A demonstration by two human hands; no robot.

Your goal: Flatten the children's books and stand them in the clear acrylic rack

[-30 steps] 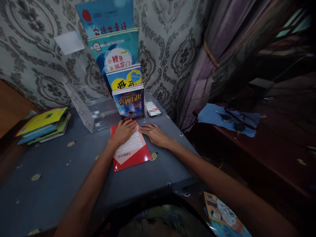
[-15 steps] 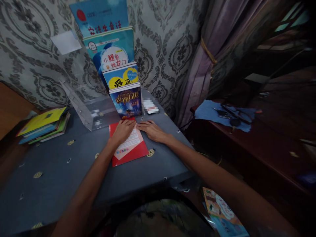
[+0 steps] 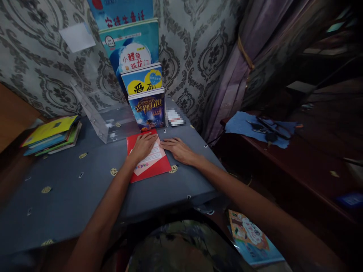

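A red book [image 3: 154,170] with a pale text panel lies flat on the dark grey tablecloth. My left hand [image 3: 143,146] rests palm down across its upper part, fingers stretched out. Just beside the book's upper right edge is my right hand [image 3: 179,150], fingers extended; whether its fingertips touch the cover I cannot tell. Directly behind the hands, a dark blue book [image 3: 149,113] stands upright. Rising in tiers behind that are a blue-and-yellow book [image 3: 141,79], a teal book [image 3: 132,54] and a light blue book [image 3: 121,11].
A clear plastic rack [image 3: 95,117] stands left of the upright books. Further left is a stack of books [image 3: 53,132]. A blurred white item [image 3: 175,118] lies at right. Tools rest on a blue cloth [image 3: 241,126]. Another book [image 3: 252,241] is low, right of my lap.
My right hand has slid slightly right, away from my left hand. The left hand stays flat on the red book. The whole view has shifted a little.
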